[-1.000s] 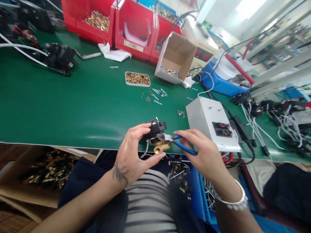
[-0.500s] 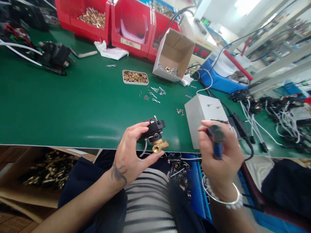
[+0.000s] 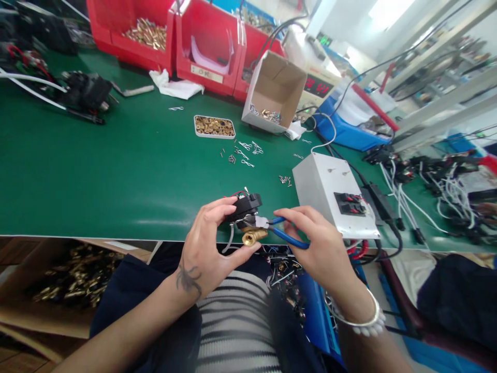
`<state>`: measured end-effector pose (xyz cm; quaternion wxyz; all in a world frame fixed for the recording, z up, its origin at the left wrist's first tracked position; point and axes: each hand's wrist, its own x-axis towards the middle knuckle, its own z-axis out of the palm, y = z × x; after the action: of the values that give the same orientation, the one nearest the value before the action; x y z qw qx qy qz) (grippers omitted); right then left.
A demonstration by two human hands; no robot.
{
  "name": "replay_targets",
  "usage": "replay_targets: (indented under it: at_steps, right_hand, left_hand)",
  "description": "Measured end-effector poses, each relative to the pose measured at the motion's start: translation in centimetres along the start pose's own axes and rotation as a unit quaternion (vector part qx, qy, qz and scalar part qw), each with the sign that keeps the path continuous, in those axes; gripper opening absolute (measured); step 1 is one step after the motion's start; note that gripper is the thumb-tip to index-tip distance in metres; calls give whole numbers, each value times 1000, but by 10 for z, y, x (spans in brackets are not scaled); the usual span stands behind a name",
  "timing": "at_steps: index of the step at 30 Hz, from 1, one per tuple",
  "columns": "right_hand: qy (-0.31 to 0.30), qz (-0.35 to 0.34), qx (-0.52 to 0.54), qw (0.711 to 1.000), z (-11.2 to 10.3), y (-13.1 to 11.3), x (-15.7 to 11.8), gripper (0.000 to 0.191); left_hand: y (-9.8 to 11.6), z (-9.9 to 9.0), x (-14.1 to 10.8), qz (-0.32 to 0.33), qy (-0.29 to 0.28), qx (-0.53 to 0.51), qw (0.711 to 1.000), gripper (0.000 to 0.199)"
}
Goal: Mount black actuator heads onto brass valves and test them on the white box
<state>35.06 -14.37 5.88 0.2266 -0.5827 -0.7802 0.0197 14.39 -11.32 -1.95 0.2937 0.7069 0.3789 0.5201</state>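
My left hand [image 3: 212, 241] grips a small valve assembly at the table's front edge, fingers on its black plastic top [image 3: 245, 206] and thumb under its brass valve body [image 3: 253, 237]. A thin grey tube hangs from its left side. In my right hand [image 3: 320, 246] is a pair of pliers [image 3: 289, 238] with blue handles. The pliers' jaws reach leftward to the assembly, between the black top and the brass body. Exactly what the jaw tips touch is hidden. A white-beaded bracelet [image 3: 370, 321] circles my right wrist.
Loose hairpin clips [image 3: 246, 147] and small screws [image 3: 285, 181] lie beyond my hands. Behind them are a white tray [image 3: 214, 135] of brass pieces, a cardboard box [image 3: 267, 124] and red bins [image 3: 202, 85]. A grey metal box [image 3: 314, 181] stands to the right, near cables [image 3: 407, 202].
My right hand has swung left from in front of the grey box, bringing the pliers' jaws onto the valve assembly. My left hand keeps its hold almost unmoved.
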Motion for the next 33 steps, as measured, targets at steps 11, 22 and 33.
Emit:
replay_targets:
  at_steps: [11,22,33]
  right_hand:
    - [-5,5,2,1000,4,1,0,30]
    - [61,98,105,988,5,3,-10,33]
    - [51,56,39,996,12,1,-14,26]
  left_hand:
    - [3,-5,5,26,-6,38,999,48]
    - [5,-5,8,53,-28,62,996,34]
    - [4,-3,8,77,-18,71,994,31]
